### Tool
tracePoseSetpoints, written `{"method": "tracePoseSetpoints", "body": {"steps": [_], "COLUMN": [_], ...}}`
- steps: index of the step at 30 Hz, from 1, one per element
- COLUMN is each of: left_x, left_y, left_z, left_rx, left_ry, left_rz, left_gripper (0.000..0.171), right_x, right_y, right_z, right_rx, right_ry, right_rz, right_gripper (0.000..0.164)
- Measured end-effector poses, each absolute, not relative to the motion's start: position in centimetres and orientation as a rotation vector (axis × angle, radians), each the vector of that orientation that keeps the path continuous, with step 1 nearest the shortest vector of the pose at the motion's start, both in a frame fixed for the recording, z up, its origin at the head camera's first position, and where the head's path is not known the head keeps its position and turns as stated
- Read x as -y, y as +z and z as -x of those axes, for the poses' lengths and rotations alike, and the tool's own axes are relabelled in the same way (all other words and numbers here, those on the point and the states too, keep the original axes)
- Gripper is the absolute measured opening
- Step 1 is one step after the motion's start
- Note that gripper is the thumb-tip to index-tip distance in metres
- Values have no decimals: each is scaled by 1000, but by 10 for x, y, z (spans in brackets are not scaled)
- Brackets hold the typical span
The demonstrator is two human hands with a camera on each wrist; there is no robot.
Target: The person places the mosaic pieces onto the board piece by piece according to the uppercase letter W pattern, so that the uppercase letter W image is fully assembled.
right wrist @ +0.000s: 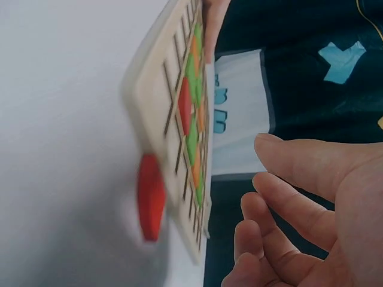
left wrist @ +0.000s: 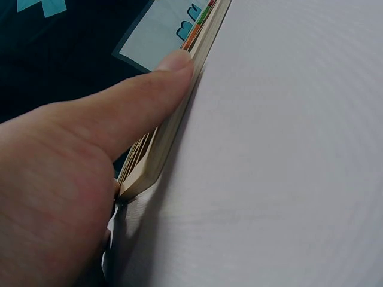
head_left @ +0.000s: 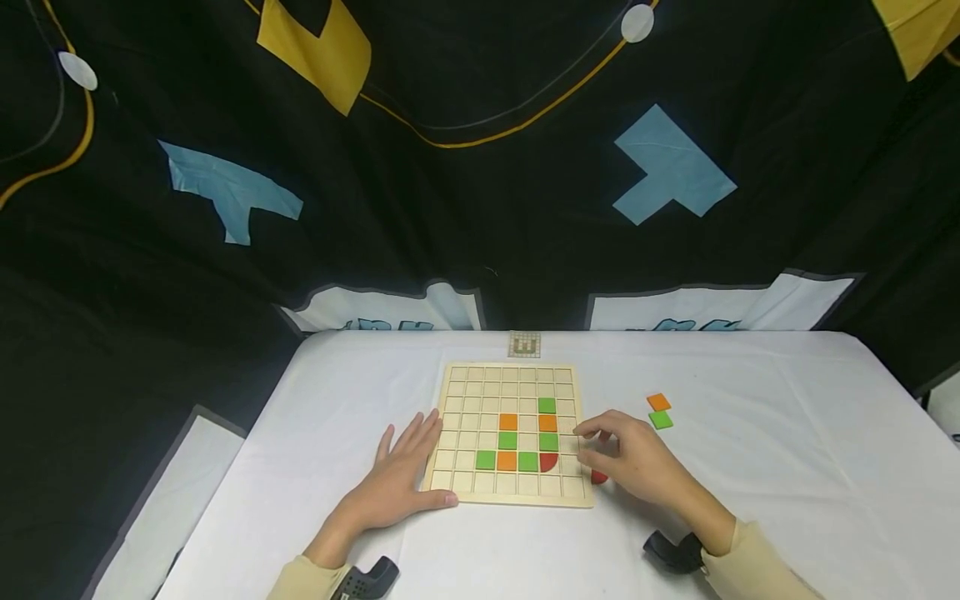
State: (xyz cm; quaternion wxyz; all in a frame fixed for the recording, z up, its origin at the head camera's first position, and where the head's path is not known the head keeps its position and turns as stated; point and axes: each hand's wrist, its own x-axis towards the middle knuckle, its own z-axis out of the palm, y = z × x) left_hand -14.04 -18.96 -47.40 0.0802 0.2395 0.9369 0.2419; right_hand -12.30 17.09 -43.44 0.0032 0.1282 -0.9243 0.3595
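A wooden grid board lies flat on the white table. My left hand rests along its left side with fingers spread; in the left wrist view the thumb touches the board's front edge. Several green tiles, three orange tiles and a red quarter-round piece sit in its squares. Over the board's right edge hovers my right hand, fingers loosely bent, thumb apart from them, nothing between. Below it a second red piece lies against the board's right edge, partly hidden by the hand.
To the right of the board, a loose orange tile and a loose green tile lie on the tablecloth. A small patterned square is at the table's far edge. Behind hangs a black curtain with coloured shapes.
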Motion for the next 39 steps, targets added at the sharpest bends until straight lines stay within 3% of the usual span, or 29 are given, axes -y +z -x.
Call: {"method": "tracePoseSetpoints", "body": {"steps": [20,39], "left_x": [189,189], "left_y": [-478,-476], "left_z": [142,141], "left_rx": [-2795,-2810], "left_ry": [704,707], "left_rz": [-680,-694], "left_gripper": [116,114], "right_x": [-189,-191], "right_y": [-447,-451], "right_z": [110,111], "right_rx": [3038,3077], "right_ry": [1126,1055], "right_rz": [-246,-344], "right_gripper": [30,27]}}
